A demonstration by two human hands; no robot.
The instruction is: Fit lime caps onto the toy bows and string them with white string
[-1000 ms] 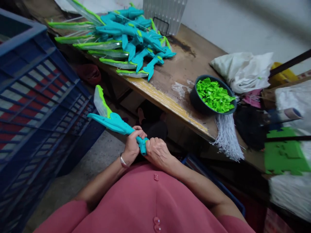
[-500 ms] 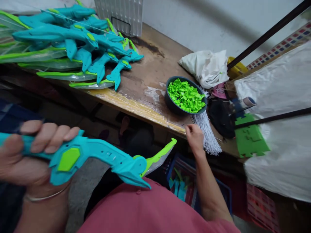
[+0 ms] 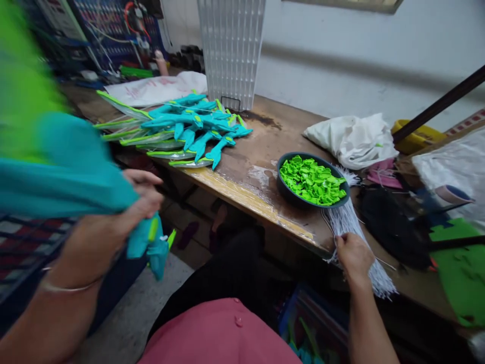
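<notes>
My left hand (image 3: 129, 212) is closed around a teal and green toy sword (image 3: 71, 167), which is raised close to the camera and smeared by motion; its teal handle end (image 3: 153, 247) pokes out below my fingers. My right hand (image 3: 352, 255) is closed in a pinch on the bundle of white ties (image 3: 359, 242) that hangs over the table's front edge, just below a dark bowl (image 3: 288, 194) filled with small bright green plastic pieces (image 3: 312, 181).
A heap of finished teal and green toy swords (image 3: 185, 129) lies on the far left of the wooden table (image 3: 261, 146). Behind it stands a white ribbed plastic basket (image 3: 231, 50). White bags (image 3: 352, 139), dark clutter and a green foam piece (image 3: 460, 263) crowd the right.
The camera has tilted up. My left hand has swung the toy sword upward and closer. My right hand has moved right along the table edge and closed on the white ties.
</notes>
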